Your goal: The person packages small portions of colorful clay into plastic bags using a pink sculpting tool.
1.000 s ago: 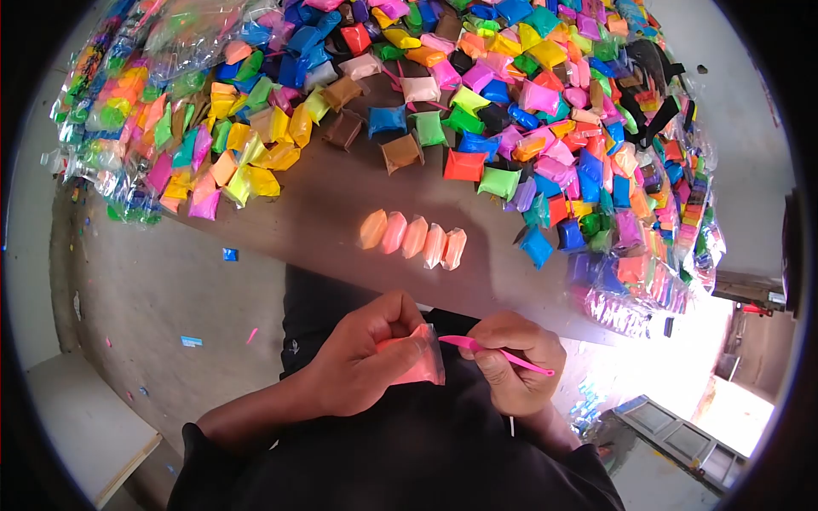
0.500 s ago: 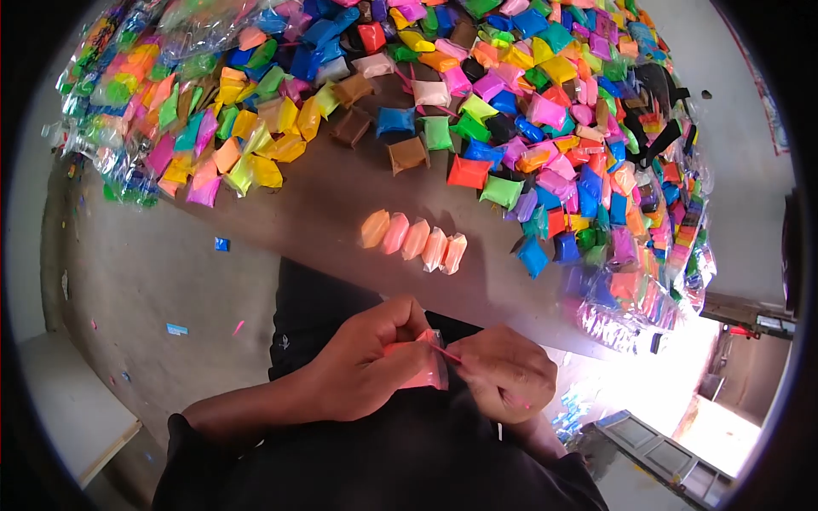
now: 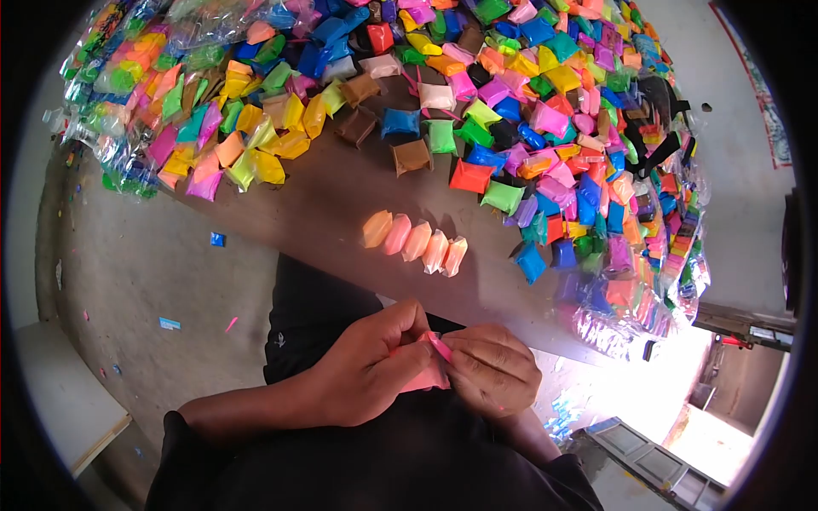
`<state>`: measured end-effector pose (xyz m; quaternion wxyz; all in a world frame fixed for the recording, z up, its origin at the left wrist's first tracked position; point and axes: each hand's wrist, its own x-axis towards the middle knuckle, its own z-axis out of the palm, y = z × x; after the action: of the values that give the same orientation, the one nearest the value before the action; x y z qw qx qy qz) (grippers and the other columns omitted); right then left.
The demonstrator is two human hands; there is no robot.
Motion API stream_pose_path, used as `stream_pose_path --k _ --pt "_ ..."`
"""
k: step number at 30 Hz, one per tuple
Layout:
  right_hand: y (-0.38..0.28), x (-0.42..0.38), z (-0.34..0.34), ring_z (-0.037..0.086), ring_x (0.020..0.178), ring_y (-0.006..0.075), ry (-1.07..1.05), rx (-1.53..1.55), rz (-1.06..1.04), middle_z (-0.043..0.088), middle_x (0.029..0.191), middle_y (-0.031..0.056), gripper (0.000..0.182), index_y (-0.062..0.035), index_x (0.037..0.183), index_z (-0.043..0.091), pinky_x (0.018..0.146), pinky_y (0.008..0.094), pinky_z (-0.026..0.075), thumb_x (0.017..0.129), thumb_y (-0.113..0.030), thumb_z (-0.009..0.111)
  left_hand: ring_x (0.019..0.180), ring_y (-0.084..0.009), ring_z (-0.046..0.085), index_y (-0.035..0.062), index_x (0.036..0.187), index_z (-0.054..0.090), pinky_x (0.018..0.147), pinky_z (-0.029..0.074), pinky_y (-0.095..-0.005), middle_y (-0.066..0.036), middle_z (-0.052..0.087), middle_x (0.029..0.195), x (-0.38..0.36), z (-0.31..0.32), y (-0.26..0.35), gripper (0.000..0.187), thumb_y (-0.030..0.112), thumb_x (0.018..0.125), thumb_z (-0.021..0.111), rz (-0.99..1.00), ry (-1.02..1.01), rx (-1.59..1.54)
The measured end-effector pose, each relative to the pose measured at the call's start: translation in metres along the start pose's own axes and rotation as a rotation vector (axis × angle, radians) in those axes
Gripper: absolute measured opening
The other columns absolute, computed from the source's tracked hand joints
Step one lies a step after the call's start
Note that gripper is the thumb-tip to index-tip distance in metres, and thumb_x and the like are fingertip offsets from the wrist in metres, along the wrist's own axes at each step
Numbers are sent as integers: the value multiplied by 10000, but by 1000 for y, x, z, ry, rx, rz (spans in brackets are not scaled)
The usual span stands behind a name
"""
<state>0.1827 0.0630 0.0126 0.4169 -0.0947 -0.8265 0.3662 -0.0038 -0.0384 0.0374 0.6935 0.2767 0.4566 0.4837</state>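
Observation:
My left hand (image 3: 375,362) is closed around a salmon-pink packet in clear plastic wrap (image 3: 431,375), held in front of my body below the table edge. My right hand (image 3: 494,368) pinches a narrow bright pink strip (image 3: 440,347) between thumb and fingers, right at the packet's upper corner. Both hands nearly meet there, and the fingers cover much of the packet. Beyond them on the table, several peach and pink wrapped packets (image 3: 416,241) lie side by side in a slanting row.
A large heap of wrapped packets in many colours (image 3: 545,119) covers the far side of the brown table (image 3: 315,238). Clear plastic bags (image 3: 613,328) lie at its right end. Small scraps, such as a blue piece (image 3: 218,239), are scattered on the floor (image 3: 170,272).
My right hand has shifted slightly left, closer to the packet. The pink strip, thin and stretched between the hands before, now looks wider and lies against the packet's corner.

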Motion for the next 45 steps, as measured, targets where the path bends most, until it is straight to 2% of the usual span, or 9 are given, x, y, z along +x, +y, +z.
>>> stream_pose_path --k 3,5,9,11,17,20,28,42,45 --pt "-3 -3 -1 732 832 304 -32 -135 -92 728 945 194 338 51 1026 730 690 374 607 705 74 834 814 -92 563 14 999 488 737 477 -270 -66 622 910 1 2 4 90 98 1027 477 -67 4 -108" --pt "-9 -5 -1 728 797 294 44 -350 36 725 925 190 318 35 1013 734 680 370 603 713 101 814 843 -120 631 18 1014 483 778 505 -271 -94 675 943 0 4 7 88 100 1026 453 -111 -1 -200" --pt "-2 -12 2 722 753 280 304 -167 94 723 899 177 279 19 992 736 665 353 593 736 113 794 852 -142 649 22 1006 477 797 520 -299 -108 684 944 -1 1 3 83 101 1017 454 -111 49 -184" --pt "-11 -6 -4 686 694 280 112 118 206 697 809 171 200 21 1065 683 612 383 560 871 66 702 863 -143 654 21 1005 476 807 524 -305 -112 689 945 -1 2 0 77 94 1021 455 -45 75 -148" --pt "-15 3 -12 671 694 230 33 212 420 695 792 160 106 25 985 676 624 332 532 927 -52 719 781 -53 478 31 968 499 723 428 -251 -10 569 862 -1 3 -5 93 83 1043 481 41 105 -56" --pt "-12 5 -11 690 707 219 100 402 502 712 831 170 129 35 985 708 624 307 539 868 42 762 888 -98 636 4 999 502 809 495 -270 -97 696 973 -2 -1 2 129 104 1066 457 14 35 122" --pt "-12 8 -18 688 714 206 -7 434 539 715 834 167 102 40 981 694 632 297 532 901 9 750 740 -26 428 24 966 543 664 379 -233 16 561 839 -6 1 9 149 135 1055 500 12 21 85" --pt "-14 12 -22 662 712 155 -39 487 598 701 812 128 97 38 986 698 634 269 503 939 -41 729 746 -24 441 12 981 561 656 384 -229 16 564 839 -6 -1 10 176 155 1066 503 0 -18 120" --pt "-15 17 -30 652 715 120 -115 595 813 702 812 100 113 37 967 701 640 258 503 959 -75 714 728 -35 430 7 980 559 630 382 -242 9 534 813 -4 -5 12 188 172 1063 527 -39 -51 148"
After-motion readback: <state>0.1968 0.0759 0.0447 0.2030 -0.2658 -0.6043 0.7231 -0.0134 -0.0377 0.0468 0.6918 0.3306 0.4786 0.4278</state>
